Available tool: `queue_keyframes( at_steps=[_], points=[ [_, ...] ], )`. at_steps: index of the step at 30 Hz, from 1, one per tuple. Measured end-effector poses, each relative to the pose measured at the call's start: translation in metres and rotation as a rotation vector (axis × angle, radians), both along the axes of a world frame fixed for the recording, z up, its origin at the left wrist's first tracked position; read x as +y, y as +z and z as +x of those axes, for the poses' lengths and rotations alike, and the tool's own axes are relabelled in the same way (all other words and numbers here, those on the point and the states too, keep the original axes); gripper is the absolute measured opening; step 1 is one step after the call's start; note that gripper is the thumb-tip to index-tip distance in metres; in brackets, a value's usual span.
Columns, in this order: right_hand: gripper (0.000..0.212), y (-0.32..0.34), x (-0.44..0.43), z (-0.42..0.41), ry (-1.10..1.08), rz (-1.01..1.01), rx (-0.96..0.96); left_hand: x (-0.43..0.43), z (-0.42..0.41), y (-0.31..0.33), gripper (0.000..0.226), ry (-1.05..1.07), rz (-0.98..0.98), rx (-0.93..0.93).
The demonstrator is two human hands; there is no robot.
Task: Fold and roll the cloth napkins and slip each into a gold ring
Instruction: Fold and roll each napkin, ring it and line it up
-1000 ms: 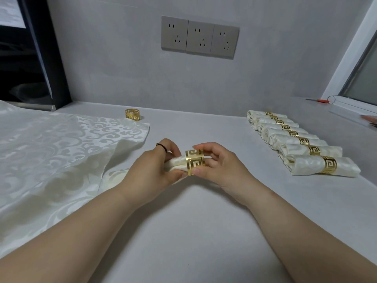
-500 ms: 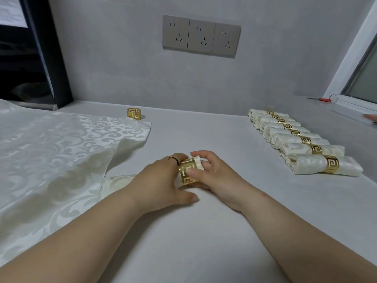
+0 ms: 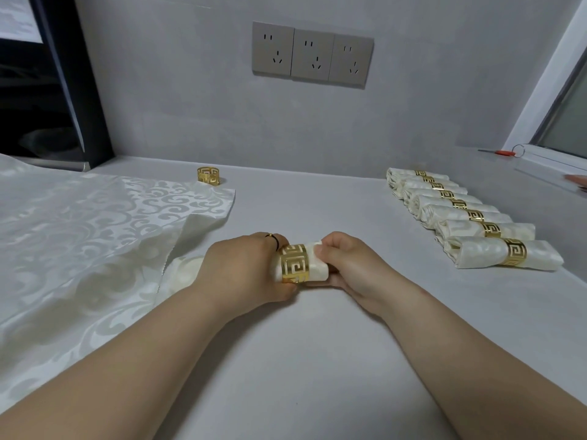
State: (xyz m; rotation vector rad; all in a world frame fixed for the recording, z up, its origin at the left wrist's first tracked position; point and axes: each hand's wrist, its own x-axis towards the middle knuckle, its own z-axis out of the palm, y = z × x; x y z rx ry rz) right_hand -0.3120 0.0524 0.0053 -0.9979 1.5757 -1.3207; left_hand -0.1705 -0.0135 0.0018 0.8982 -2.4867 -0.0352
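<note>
Grey counter (image 3: 317, 360) under me, socket panel (image 3: 313, 54) on the wall dead ahead, and this head view is the only one going. Straight below the panel, my two hands meet low over the counter. A second ago the rolled napkin (image 3: 318, 265) was lifted clear; now it's down, though I can't tell whether it touches. My left hand (image 3: 241, 271) is curled round the roll's left part, hard against the gold ring (image 3: 293, 263). My right hand (image 3: 352, 265) pinches the right end. And that's the news: the end now pokes out past the ring, where before my fingers hid it. So the ring is on. I reckon it needs centring, then this one is done.

Below and right of the panel, the row of finished rolls (image 3: 460, 214) waits, each banded in gold. Below and left of it, a spare ring (image 3: 208, 176) stands at the far corner of the flat cloth (image 3: 79, 233), so there's more to fold yet.
</note>
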Motion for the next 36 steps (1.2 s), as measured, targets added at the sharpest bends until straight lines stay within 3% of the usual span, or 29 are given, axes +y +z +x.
queue_keyframes(
  at_steps=[3,15,16,18,21,22,24,28,36],
  points=[
    [0.022,0.008,0.005,-0.006,-0.021,0.013,-0.113,-0.004,0.003,0.002,0.032,0.013,-0.036,-0.010],
    [0.022,0.011,0.008,-0.019,-0.065,0.062,-0.126,-0.011,0.009,0.001,0.038,0.015,-0.072,-0.087],
    [0.020,0.012,0.009,-0.018,-0.059,0.070,-0.068,-0.011,0.009,0.001,0.038,0.016,-0.067,-0.091],
    [0.005,0.013,0.013,-0.021,-0.019,0.062,0.268,-0.013,0.010,0.000,0.037,0.021,-0.054,-0.094],
    [0.066,0.013,0.018,-0.020,0.165,0.029,0.856,-0.014,0.010,-0.001,0.037,0.030,-0.046,-0.093],
    [0.070,0.011,0.018,-0.015,0.190,0.007,1.016,-0.013,0.009,-0.001,0.037,0.028,-0.049,-0.094],
    [0.057,0.004,0.011,-0.006,0.178,-0.087,1.276,-0.011,0.006,-0.002,0.038,0.023,-0.060,-0.100],
    [0.035,0.001,0.003,-0.001,0.125,-0.172,1.428,-0.010,0.006,-0.001,0.038,0.034,-0.039,-0.120],
    [0.028,0.005,0.005,-0.002,0.135,-0.133,1.466,-0.010,0.009,0.001,0.042,0.061,-0.003,-0.155]
  ],
)
